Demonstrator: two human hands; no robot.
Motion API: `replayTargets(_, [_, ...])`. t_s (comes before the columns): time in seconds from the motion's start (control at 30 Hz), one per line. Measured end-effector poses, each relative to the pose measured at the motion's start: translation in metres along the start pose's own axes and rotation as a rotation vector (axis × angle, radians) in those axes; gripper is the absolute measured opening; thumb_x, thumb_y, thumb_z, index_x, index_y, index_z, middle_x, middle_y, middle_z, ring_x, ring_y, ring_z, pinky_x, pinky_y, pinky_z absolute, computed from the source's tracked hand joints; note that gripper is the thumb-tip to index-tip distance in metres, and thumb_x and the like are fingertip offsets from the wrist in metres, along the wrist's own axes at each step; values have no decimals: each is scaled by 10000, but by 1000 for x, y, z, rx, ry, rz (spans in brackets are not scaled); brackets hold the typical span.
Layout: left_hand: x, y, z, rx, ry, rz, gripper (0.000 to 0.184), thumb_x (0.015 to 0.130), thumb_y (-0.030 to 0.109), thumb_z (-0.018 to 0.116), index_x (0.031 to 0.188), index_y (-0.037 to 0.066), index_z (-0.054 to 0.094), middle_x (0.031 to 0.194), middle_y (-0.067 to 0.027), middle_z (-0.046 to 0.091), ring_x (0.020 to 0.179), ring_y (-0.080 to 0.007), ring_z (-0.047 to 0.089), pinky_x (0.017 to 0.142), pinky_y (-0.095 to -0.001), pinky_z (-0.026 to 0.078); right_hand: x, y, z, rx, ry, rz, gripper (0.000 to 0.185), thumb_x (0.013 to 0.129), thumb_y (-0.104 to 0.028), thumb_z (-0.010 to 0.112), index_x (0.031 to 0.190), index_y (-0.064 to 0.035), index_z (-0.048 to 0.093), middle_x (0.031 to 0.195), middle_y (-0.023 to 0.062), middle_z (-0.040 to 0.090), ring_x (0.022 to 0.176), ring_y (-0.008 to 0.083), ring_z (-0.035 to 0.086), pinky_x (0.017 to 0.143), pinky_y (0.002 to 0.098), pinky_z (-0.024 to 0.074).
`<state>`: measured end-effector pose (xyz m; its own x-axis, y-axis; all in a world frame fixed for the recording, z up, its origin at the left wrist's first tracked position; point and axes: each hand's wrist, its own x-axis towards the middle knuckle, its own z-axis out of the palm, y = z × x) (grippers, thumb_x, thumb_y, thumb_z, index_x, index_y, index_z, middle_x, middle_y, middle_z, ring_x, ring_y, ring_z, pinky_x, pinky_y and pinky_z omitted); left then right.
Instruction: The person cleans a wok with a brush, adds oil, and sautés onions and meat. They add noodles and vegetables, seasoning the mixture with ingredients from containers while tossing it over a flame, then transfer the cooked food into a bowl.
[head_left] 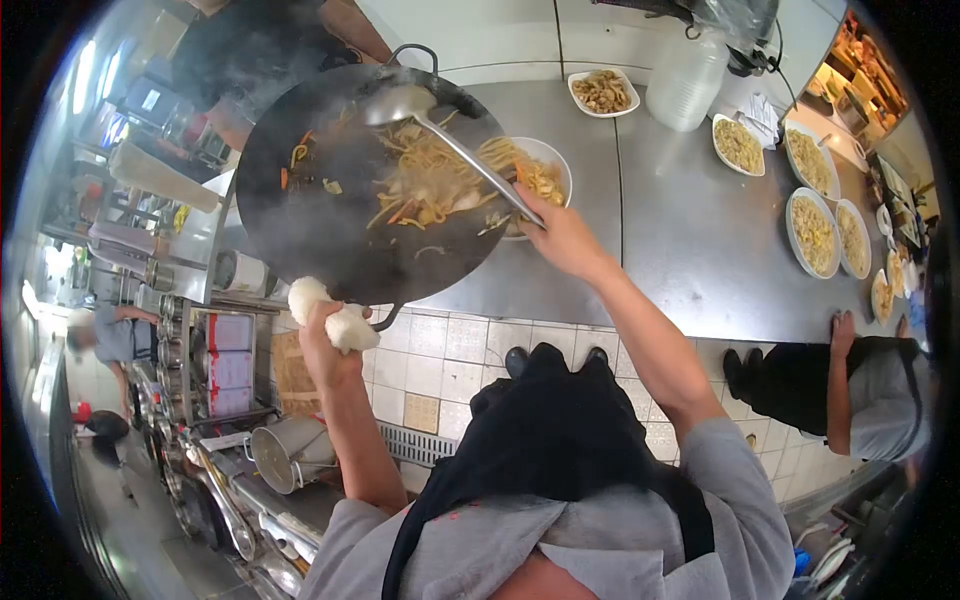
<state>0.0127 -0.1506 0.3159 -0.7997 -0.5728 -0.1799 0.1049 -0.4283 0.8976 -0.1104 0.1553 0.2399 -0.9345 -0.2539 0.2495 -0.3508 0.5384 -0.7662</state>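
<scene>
A large black wok (330, 235) with noodles (425, 175) in it is held over the left part of the steel counter. My left hand (325, 345) grips a white cloth (348, 326) at the wok's near handle. In my right hand (560, 232) is the handle of a metal ladle (470, 158), its bowl above the noodles. Under the wok's right edge stands a white plate (556, 157) with noodles on it, partly hidden by the wok and my right hand. Some steam rises from the wok.
Farther along the counter (560, 275) are a dish of browned food (603, 92), stacked clear containers (685, 85) and several plates of rice (738, 146). One person (880, 400) stands at the right, another (125, 335) at the far left. A large pot (290, 455) sits low at left.
</scene>
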Motion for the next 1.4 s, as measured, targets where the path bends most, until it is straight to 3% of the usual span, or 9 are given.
replayTargets(0.13, [4, -1, -3, -54, -6, -2, 230, 735, 42, 593, 936, -25, 504, 768, -108, 525, 644, -282, 611, 588, -424, 558, -67, 28, -30, -325, -83, 172, 564, 896, -171, 557, 1427, -275, 399, 899, 226, 651, 806, 415, 637, 732, 499, 506])
replayTargets(0.3, [22, -15, 5, -63, 26, -25, 217, 725, 23, 597, 919, -6, 504, 764, -97, 520, 642, -267, 604, 578, -414, 554, -121, 53, -74, -607, -4, 169, 617, 850, -111, 593, 1414, -297, 427, 723, 171, 599, 675, 375, 613, 653, 456, 500])
replayTargets(0.5, [37, -23, 7, 3, 9, 58, 240, 712, 3, 602, 929, -8, 500, 765, -100, 512, 637, -274, 597, 570, -407, 553, -144, 46, -106, -595, -13, 227, 562, 858, -133, 585, 1386, -289, 472, 747, 171, 610, 694, 366, 627, 666, 463, 521])
replayTargets(0.7, [36, -3, -2, -7, -26, -5, 291, 719, 13, 598, 983, -37, 486, 777, -112, 529, 663, -280, 605, 588, -440, 565, -110, 17, -50, -214, -17, 176, 551, 858, -134, 587, 1376, -291, 482, 767, 159, 619, 727, 374, 632, 693, 457, 524])
replayTargets(1.1, [34, -7, -5, 57, 37, 85, 250, 702, -8, 604, 921, 7, 484, 788, -90, 507, 635, -253, 589, 564, -415, 562, -141, 45, -91, -700, -38, 214, 531, 849, -121, 617, 1346, -280, 521, 745, 119, 612, 636, 329, 619, 608, 416, 523])
replayTargets(1.2, [29, -4, 0, 75, 35, 116, 266, 697, -5, 609, 933, 7, 486, 790, -87, 508, 630, -252, 584, 565, -412, 556, -132, 31, -73, -489, -69, 179, 560, 851, -122, 586, 1379, -276, 483, 816, 163, 645, 685, 357, 642, 661, 435, 542])
replayTargets(1.27, [29, -4, 2, 73, 44, 120, 281, 694, -1, 613, 948, 5, 492, 794, -85, 509, 626, -252, 582, 571, -411, 554, -119, 14, -45, -181, -39, 61, 577, 846, -117, 589, 1391, -265, 471, 895, 179, 669, 754, 370, 648, 721, 442, 535])
replayTargets(1.33, [34, -7, 3, 60, 19, 116, 274, 699, 12, 614, 950, 0, 504, 786, -87, 518, 632, -254, 586, 580, -410, 554, -102, -1, -21, 24, -163, 133, 582, 843, -119, 594, 1394, -254, 464, 959, 178, 676, 800, 381, 647, 760, 453, 526])
replayTargets(1.4, [35, -7, 4, 50, 14, 106, 262, 705, 26, 614, 946, -3, 515, 775, -90, 527, 638, -256, 592, 586, -408, 554, -98, -5, -9, -20, -184, 98, 566, 852, -134, 589, 1391, -253, 465, 932, 164, 676, 786, 372, 648, 754, 456, 530])
